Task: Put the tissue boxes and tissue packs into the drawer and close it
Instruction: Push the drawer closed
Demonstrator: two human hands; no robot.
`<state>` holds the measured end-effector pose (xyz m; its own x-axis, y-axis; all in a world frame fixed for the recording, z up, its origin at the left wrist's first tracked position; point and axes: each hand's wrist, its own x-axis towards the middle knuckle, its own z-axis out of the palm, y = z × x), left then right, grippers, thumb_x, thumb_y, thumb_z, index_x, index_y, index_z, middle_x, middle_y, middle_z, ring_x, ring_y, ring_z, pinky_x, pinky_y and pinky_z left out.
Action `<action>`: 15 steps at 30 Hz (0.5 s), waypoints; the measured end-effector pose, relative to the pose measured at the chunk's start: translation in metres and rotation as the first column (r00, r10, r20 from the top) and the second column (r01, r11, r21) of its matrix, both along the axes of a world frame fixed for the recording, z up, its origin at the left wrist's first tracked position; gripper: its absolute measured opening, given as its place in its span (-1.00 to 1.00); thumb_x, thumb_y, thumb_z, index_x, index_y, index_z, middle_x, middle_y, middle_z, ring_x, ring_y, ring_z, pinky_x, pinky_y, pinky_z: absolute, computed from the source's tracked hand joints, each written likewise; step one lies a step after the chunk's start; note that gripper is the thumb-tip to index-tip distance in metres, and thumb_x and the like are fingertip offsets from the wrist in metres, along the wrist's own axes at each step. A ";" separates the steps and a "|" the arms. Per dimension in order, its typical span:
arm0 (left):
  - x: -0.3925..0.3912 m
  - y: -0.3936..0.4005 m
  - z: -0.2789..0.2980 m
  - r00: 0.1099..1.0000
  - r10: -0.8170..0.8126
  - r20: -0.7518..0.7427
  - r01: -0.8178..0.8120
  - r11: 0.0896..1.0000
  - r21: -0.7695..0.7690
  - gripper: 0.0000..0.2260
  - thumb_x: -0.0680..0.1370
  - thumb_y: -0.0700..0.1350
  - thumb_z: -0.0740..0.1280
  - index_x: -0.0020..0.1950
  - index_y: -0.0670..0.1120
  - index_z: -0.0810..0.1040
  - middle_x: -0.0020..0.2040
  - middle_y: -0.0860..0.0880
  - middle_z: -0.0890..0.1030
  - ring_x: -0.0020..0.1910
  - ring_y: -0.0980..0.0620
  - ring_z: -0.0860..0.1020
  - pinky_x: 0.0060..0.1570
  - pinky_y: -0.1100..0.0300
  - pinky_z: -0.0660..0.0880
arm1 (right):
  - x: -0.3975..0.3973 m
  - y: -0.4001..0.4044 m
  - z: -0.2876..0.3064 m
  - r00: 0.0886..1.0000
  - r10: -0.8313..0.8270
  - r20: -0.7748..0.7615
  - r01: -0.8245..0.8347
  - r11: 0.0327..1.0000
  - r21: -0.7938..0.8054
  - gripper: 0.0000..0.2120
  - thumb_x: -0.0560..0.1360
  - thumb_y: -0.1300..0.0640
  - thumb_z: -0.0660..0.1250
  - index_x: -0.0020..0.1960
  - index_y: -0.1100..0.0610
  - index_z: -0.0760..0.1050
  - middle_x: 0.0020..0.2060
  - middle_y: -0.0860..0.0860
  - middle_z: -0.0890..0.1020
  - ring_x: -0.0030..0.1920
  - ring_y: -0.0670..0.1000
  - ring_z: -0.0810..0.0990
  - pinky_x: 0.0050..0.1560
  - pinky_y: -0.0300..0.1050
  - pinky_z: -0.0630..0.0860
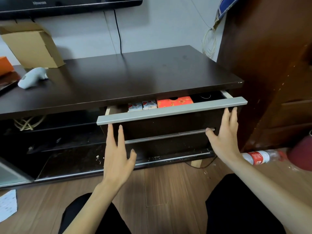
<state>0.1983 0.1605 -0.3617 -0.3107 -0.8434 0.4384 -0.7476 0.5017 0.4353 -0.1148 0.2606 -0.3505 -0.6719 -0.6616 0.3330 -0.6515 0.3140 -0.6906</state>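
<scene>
The drawer of the dark TV cabinet stands only slightly open, its grey handle bar running across the top. Inside, through the gap, I see a red and gold tissue box and two white tissue packs to its left. My left hand lies flat against the drawer front near its left end, fingers spread, fingertips just under the grey bar. My right hand presses flat on the front near the right end, fingertips at the bar. Neither hand holds anything.
The cabinet top carries a cardboard box, a pale blue gadget and an orange box at the left. A brown wardrobe stands close on the right. A plastic bottle lies on the floor.
</scene>
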 end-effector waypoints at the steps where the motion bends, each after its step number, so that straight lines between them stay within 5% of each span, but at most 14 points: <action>1: 0.000 -0.007 -0.002 1.000 0.004 0.026 -0.004 1.000 -0.009 -0.19 0.51 -0.15 0.42 0.63 -0.08 0.00 0.64 -0.08 -0.17 0.58 -0.01 -0.10 0.45 0.07 0.12 | -0.003 -0.004 0.000 1.000 0.008 -0.006 -0.007 1.000 0.013 -0.14 0.61 0.15 0.39 0.70 0.11 -0.11 0.69 0.05 -0.18 0.67 0.14 -0.09 0.41 -0.14 0.10; 9: -0.007 -0.062 0.011 0.991 -0.059 0.122 0.048 0.995 0.092 -0.16 0.52 -0.10 0.42 0.64 -0.04 -0.04 0.63 -0.04 -0.24 0.49 -0.21 0.28 0.33 0.06 0.37 | -0.029 -0.049 0.014 0.996 0.088 -0.025 -0.082 0.980 0.179 -0.12 0.60 0.14 0.39 0.69 0.11 -0.13 0.68 0.07 -0.24 0.67 0.21 -0.04 0.49 0.02 0.25; 15: 0.001 -0.105 0.034 0.977 -0.179 0.119 0.138 0.947 0.291 -0.26 0.57 -0.11 0.33 0.64 0.01 -0.02 0.63 0.09 -0.20 0.58 0.08 -0.02 0.43 0.12 0.23 | -0.052 -0.062 0.034 0.981 0.190 0.024 -0.190 0.945 0.265 -0.23 0.60 0.15 0.38 0.68 0.11 0.04 0.70 0.06 -0.03 0.67 0.12 0.02 0.56 0.11 0.19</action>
